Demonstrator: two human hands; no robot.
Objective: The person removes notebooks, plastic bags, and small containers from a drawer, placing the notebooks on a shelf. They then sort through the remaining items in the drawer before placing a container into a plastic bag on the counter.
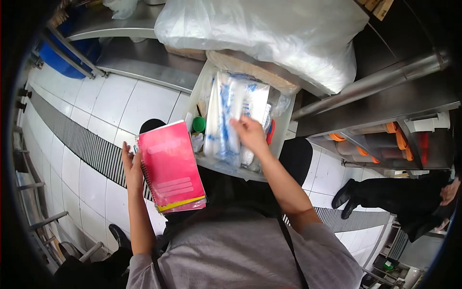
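A pink spiral notebook [168, 164], with a yellow edge showing beneath it, lies tilted over my lap. My left hand [134, 166] holds it at the spiral side, fingers partly behind the binding. Ahead of me is a white plastic drawer or bin [197, 89]. Inside it, clear plastic bags with blue print [226, 120] lie in a stack, and the fingers of my right hand [251, 136] are closed on their right edge. A green cap [198, 124] sits left of the bags. A red item [271, 132] is tucked along the right wall.
A large bag of white plastic [264, 33] rests on the steel counter above the bin. Orange-handled containers [370, 139] fill a shelf at right. Another person's legs [385, 195] are at the right, and a black shoe [119, 236] shows at lower left. A floor grate [82, 135] crosses the tiles.
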